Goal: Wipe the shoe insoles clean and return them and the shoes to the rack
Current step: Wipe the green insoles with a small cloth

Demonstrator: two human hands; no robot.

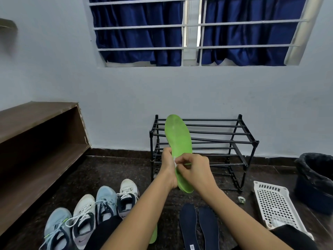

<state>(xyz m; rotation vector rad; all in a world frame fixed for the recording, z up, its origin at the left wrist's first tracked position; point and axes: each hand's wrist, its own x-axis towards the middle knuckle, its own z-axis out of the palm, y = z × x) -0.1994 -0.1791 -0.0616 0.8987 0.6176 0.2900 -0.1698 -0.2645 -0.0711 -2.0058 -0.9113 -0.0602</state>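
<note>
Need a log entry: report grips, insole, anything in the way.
Left grip holds green insole upright. Right grip pinches white wipe against it. Nothing seen blocking the rack.

Dark floor (pixel 111 170): four sneakers (pixel 106 201) left, two navy insoles (pixel 189 226) centre, rack (pixel 225 141), white basket (pixel 275 204), bin (pixel 315 179) right.

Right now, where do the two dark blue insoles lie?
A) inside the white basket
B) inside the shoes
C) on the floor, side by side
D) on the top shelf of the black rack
C: the dark blue insoles lie flat on the floor, side by side, apart from the rack and the basket.
</note>
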